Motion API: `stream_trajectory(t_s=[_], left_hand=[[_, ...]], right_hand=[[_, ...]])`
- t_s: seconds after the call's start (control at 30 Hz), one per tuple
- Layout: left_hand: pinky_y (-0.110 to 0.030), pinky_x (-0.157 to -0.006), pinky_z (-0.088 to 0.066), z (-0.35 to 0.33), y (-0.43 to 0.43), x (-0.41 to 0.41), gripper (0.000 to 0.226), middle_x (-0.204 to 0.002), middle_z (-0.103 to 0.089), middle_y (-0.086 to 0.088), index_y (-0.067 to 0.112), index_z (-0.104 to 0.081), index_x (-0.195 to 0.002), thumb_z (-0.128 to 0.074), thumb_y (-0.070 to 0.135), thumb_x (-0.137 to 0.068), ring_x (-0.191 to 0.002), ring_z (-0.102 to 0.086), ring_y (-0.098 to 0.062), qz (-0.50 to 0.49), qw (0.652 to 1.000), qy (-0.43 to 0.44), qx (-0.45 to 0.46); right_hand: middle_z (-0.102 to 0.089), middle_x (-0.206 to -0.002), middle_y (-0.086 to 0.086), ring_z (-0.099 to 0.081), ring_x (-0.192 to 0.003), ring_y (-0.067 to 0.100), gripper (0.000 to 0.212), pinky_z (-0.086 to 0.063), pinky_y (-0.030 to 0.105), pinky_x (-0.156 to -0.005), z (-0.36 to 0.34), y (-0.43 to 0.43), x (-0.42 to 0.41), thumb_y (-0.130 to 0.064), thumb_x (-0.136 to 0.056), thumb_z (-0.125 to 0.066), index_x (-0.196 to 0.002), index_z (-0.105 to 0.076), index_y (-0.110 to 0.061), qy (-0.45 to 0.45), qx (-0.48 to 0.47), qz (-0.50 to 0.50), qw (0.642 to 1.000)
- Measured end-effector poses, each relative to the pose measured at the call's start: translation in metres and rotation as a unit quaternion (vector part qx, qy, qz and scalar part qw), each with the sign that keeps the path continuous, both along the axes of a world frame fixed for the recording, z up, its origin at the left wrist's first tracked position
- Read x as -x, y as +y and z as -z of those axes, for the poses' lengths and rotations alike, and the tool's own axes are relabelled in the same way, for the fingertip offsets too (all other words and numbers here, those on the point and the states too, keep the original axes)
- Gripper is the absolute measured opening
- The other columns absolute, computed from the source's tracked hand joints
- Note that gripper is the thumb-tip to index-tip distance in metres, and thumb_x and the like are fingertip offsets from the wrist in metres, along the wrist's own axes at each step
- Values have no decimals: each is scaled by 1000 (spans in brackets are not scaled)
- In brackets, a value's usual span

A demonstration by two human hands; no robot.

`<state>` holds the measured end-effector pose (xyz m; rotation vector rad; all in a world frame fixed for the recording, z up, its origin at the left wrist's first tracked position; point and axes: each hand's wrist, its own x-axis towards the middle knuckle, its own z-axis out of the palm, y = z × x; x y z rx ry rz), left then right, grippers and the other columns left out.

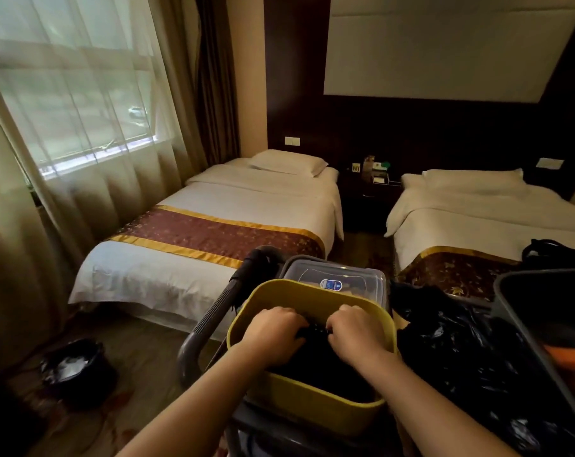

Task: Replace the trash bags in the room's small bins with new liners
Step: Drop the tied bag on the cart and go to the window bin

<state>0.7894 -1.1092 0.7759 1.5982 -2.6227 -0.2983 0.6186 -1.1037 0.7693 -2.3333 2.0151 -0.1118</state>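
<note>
A yellow tub (315,405) stands on a cleaning cart in front of me, with black bag material (315,364) inside it. My left hand (273,334) and my right hand (357,334) reach into the tub side by side, fingers curled down onto a bunch of the black bags between them. A small dark bin (78,371) with a black liner and pale litter inside sits on the floor at the lower left, near the curtain.
The cart's grey handle (210,321) curves left of the tub; a clear lidded box (335,278) lies behind it. A crumpled black bag (457,351) and a dark bucket (549,311) fill the right. Two beds (213,206) flank a nightstand (368,196).
</note>
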Motion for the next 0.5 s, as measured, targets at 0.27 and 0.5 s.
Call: stream_trajectory(t_s=[0.27, 0.5], left_hand=[[-48, -122, -17, 13, 12, -6, 44, -150, -42, 5, 36, -46, -141, -46, 46, -98, -147, -22, -21, -25, 995, -25, 90], [-59, -120, 5, 12, 27, -27, 64, -166, -2, -3, 40, -18, -153, -25, 64, -94, -151, 12, -31, -137, 984, -36, 108]], right_hand=[[-64, -104, 9, -63, -101, 31, 17, -48, 37, -74, 7, -1, -2, -9, -95, -53, -108, -64, -14, 93, -195, -55, 975], [-59, -109, 2, -59, -101, 24, 20, -49, 33, -75, -5, 9, 0, -26, -92, -59, -112, -58, -21, 15, -111, -49, 992]])
